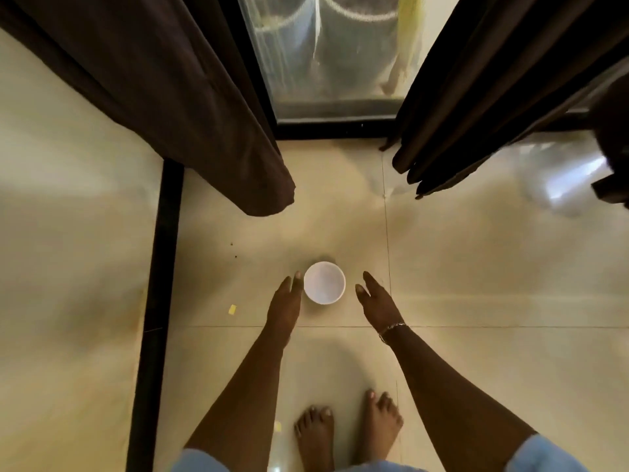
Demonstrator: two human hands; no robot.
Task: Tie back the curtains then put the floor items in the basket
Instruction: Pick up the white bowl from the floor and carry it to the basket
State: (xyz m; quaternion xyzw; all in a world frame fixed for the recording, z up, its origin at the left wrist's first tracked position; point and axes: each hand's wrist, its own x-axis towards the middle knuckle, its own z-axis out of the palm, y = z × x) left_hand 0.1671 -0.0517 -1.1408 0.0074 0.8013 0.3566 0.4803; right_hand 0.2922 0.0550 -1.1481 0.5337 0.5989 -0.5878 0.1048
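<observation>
A small white round container point(324, 282) stands on the cream tiled floor, seen from straight above. My left hand point(285, 304) reaches down just left of it, fingers extended and nearly touching its rim. My right hand point(376, 301), with a bracelet at the wrist, hovers a little to its right, fingers apart. Neither hand holds anything. Two dark brown curtains hang loose: the left curtain point(190, 107) and the right curtain point(493, 97), with a glass door point(335, 56) between them. A small yellow scrap point(232, 309) lies on the floor to the left.
A black skirting strip point(160, 294) runs along the wall on the left. My bare feet point(347, 434) stand at the bottom. Another yellow scrap point(278, 426) lies by my left foot. A dark object point(612, 178) juts in at the right edge.
</observation>
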